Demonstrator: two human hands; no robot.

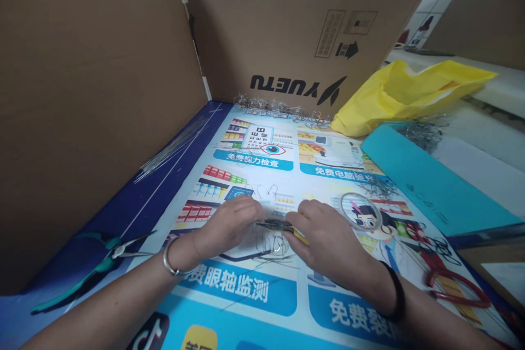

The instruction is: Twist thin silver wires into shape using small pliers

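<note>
Carton [287, 22] at the back, printed YUETU upside down beside a leaf-like logo, with an arrow and small print too fine to read. Poster [302, 295] across the table, reading 免费视力检查 under an eye chart; alongside, 免费电脑验, its end lost beneath scattered wire. Lower down, 费眼轴监测, first character hidden by the left wrist, and 免费裂, remainder covered by the right. At the bottom edge, a white note logo on black and a yellow tile showing 美, both cut off.

Right hand [326, 238] with fingers closed around yellow pliers [301, 236], dark jaws pointing left, over tangled wire [262, 243] mid-poster. Left hand [232, 221] just beside the jaws, fingers curled, tips hard to make out; cannot tell how far closed or on what.

Teal pliers [110, 251] lying at left, jaws spread. At right, a yellow bag [410, 98], contents hidden; teal folder [430, 180] with faint, illegible marks; red-handled tool [459, 287], blurred. Beyond, a bottle [422, 30], label unreadable.
</note>
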